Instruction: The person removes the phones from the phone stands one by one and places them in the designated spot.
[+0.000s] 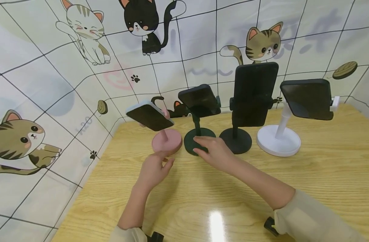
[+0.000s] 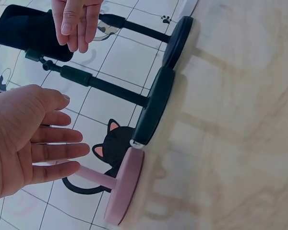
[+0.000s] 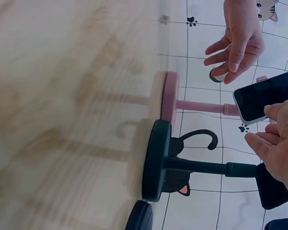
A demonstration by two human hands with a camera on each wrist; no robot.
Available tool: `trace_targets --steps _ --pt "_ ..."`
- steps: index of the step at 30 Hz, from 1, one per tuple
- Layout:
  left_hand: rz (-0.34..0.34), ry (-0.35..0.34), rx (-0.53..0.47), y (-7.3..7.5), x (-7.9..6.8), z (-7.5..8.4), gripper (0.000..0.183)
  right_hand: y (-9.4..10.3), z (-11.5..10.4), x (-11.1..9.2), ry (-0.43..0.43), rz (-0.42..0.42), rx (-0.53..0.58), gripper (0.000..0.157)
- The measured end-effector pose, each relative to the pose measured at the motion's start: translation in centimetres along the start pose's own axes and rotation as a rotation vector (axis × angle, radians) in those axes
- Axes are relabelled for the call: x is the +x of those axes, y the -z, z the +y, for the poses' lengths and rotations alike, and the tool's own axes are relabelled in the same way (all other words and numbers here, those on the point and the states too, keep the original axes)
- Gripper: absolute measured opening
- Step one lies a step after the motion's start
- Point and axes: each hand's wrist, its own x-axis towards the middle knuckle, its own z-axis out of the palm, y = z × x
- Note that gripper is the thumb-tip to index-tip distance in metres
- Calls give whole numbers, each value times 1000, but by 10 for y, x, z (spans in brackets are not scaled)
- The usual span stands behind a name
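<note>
A pink phone stand (image 1: 169, 141) holds a phone (image 1: 149, 116) tilted on its side, and beside it a dark green phone stand (image 1: 190, 143) carries another phone (image 1: 200, 101). My left hand (image 1: 155, 169) hovers in front of the pink stand, and in the left wrist view its fingers (image 2: 62, 149) extend with nothing in them. In the head view my right hand (image 1: 216, 151) overlaps the green base. From the right wrist camera, the right hand's fingers (image 3: 261, 146) look loosely extended, raised off the table near the phones and holding nothing.
Further right stand a black phone stand (image 1: 242, 144) with an upright phone (image 1: 257, 87) and a white phone stand (image 1: 282, 144) with a sideways phone (image 1: 308, 99). All are on a wooden table (image 1: 190, 201), before a cat-patterned backdrop (image 1: 199, 40).
</note>
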Motion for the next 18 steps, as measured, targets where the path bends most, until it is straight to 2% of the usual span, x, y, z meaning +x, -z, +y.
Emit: trace_targets --steps 6,9,18 --pt "79 8 -9 6 6 -5 22 -3 -5 15 -49 -21 53 36" --pt "100 39 -30 8 7 -7 21 -5 -8 22 -60 -17 76 35" --pt "197 139 -65 19 13 -17 27 -9 -15 41 -17 1 95 35"
